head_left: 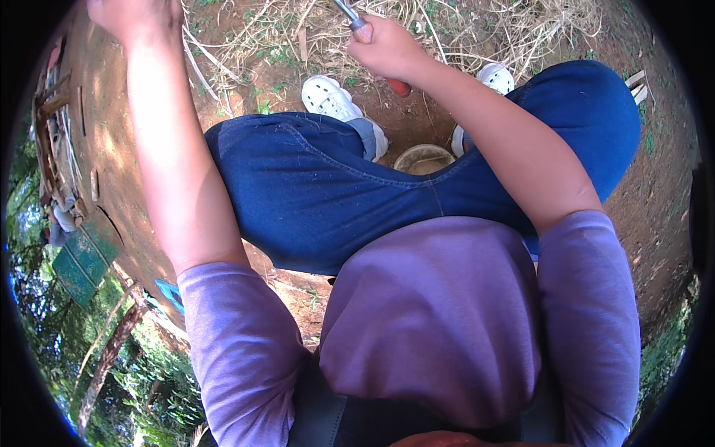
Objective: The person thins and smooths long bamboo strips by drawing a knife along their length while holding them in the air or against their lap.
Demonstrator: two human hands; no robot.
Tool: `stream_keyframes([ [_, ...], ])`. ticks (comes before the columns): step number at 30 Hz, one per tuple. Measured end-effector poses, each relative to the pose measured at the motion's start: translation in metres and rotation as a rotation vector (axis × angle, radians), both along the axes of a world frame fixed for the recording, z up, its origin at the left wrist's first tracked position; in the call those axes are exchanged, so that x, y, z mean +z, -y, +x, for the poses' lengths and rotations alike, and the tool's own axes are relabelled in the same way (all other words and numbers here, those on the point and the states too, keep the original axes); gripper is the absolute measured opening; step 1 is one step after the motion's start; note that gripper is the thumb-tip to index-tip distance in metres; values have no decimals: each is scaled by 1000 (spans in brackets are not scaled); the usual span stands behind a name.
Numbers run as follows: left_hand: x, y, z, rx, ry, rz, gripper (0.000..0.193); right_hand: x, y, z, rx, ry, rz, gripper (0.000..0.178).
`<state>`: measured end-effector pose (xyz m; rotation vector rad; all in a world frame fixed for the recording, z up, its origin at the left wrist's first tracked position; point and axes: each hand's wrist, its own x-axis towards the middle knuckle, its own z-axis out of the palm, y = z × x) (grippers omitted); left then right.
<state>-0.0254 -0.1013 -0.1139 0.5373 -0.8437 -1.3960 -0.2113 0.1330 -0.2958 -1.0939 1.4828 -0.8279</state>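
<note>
My right hand point(387, 46) is closed around a hand tool with a red handle point(399, 88) and a grey metal shaft point(347, 10). The shaft points up and left and leaves the picture at the top edge, so the tool's working end is hidden. Dry, straw-like stalks point(477, 30) lie on the ground just past this hand. My left arm stretches far forward, and my left hand point(140, 16) is cut off by the top edge at the upper left. Its fingers are mostly out of sight. Some long pale stalks point(199, 56) lie beside its wrist.
I sit with knees spread in blue trousers point(320, 201), white clogs point(331, 97) on brown soil. A pale round container point(422, 159) is between my feet. At far left are a green panel point(83, 261), wood pieces point(56, 100) and a leaning trunk point(108, 357).
</note>
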Motion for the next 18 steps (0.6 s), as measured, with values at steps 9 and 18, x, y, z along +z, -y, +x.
stream_keyframes([
  [9, 5, -42, -12, 245, 448, -257, 48, 10, 9, -6, 106, -142, 195, 18],
  [18, 8, -44, -24, 163, 400, -314, 48, -33, 2, -25, 108, -223, 376, 23],
])
